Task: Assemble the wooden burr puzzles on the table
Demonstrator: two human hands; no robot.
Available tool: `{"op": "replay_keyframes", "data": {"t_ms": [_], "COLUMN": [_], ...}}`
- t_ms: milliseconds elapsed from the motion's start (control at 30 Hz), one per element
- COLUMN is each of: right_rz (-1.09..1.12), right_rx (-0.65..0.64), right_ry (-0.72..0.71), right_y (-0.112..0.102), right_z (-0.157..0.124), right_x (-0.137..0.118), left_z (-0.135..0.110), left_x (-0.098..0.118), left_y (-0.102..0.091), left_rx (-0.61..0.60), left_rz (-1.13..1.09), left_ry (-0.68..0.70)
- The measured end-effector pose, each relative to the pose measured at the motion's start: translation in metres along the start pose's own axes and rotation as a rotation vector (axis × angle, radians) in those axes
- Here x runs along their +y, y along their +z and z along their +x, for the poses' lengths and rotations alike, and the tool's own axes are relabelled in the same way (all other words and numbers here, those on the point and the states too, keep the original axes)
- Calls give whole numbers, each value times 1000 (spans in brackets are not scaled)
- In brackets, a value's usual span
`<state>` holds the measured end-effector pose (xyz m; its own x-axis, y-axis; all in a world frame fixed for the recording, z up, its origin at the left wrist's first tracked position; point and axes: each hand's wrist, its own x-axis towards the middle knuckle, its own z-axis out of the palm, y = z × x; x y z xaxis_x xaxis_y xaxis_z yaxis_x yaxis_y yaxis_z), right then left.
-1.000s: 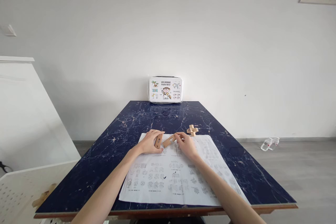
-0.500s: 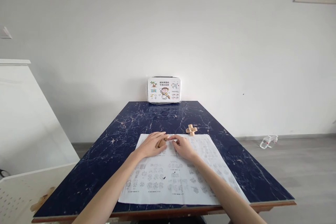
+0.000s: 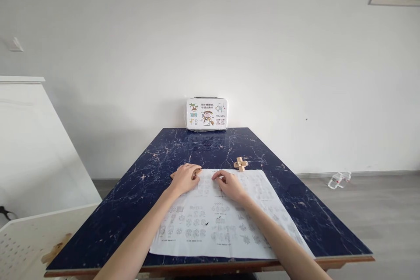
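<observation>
My left hand [image 3: 185,179] is closed over light-brown wooden pieces [image 3: 172,175] at the top left corner of a printed paper sheet [image 3: 229,245]. Wood shows past the hand's left side and by its fingertips; the palm hides the rest. A short gap to the right, my right hand [image 3: 229,185] rests on the sheet with its fingers curled in, and nothing shows in them. Beyond it, at the sheet's far edge, stands a cross-shaped wooden interlocking puzzle [image 3: 241,164].
The sheet lies on a dark blue marbled table [image 3: 138,192]. At the table's far end, a white cartoon-printed case [image 3: 206,114] leans on the wall. A white cabinet [image 3: 36,140] stands left, and clear plastic bottles [image 3: 335,180] lie on the floor at right.
My left hand has shifted left, away from the right hand, and the wooden pieces have moved with it. My right hand's index finger has drawn in and curled more.
</observation>
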<state>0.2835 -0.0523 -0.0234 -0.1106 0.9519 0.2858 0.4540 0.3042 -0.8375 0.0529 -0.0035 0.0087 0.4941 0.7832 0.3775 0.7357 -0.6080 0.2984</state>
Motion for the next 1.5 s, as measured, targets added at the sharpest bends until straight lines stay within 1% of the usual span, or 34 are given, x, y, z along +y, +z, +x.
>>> {"op": "replay_keyframes", "data": {"t_ms": [67,133,233,300,367,467,533,600,1067,1500], "right_rz": [0,-2,-21,-27,-29,-42,-53,-55,-61,-56], "right_rx": [-2,-2,2,3,5,6,0,-4,-21,-12], "right_ry": [4,5,-3,-16,-34,-48,-47,-50,-50,-55], "right_y": [0,0,0,0,1,1,0,0,-1,1], "right_z": [0,0,0,0,1,1,1,1,1,3], "right_x": [-1,-2,-3,-2,-3,-4,-5,-6,-6,-2], "left_z": [0,-1,-3,-5,-8,-12,-13,-14,-14,-14], "left_x": [-1,-1,8,18,30,46,53,57,55,55], "left_y": [0,0,0,0,1,3,4,5,5,4], "left_rx": [22,39,30,1,-27,-138,-184,-191,-169,-183], "left_rz": [21,20,-32,-76,-76,-91,-85,-79,-55,-52], "left_ry": [-33,-30,77,160,198,255,279,286,282,281]}}
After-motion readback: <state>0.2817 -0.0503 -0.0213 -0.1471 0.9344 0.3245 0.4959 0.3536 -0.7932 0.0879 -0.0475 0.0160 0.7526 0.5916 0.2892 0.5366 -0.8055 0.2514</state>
